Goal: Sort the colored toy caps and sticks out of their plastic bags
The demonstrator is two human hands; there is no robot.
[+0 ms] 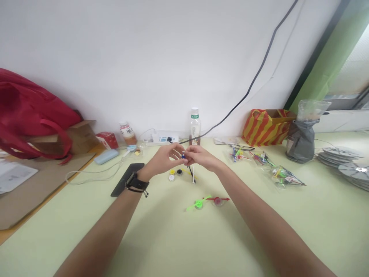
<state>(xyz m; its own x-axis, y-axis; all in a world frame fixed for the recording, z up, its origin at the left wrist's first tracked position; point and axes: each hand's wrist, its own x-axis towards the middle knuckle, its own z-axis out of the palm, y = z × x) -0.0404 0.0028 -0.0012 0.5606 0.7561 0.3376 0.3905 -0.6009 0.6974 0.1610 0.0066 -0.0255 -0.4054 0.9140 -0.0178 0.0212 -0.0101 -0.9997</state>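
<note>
Here we are over the pale green table (161, 238), a red bag (31, 104) filling the far left and a striped bag (256, 129) standing right by the wall. Centre stage, our two hands meet above the tabletop: the left hand (163, 158) arches with fingers curved and a gap behind its thumb-and-finger pinch, while the right hand (200, 157) is bunched tight, fingers folded in. Below them, a white stick (193, 175) points away from us, beside a slanting black stick (190, 171); nearer us lie a green pointer (198, 204) and a red pointer (223, 199). And here's the crux: a small blue piece (183, 156), caught right between the two sets of fingertips, pinched from both sides, to the right of our left palm and left of our right one. Neither hand is clearly nearer, and it's too small and covered for us to call its long axis.
</note>
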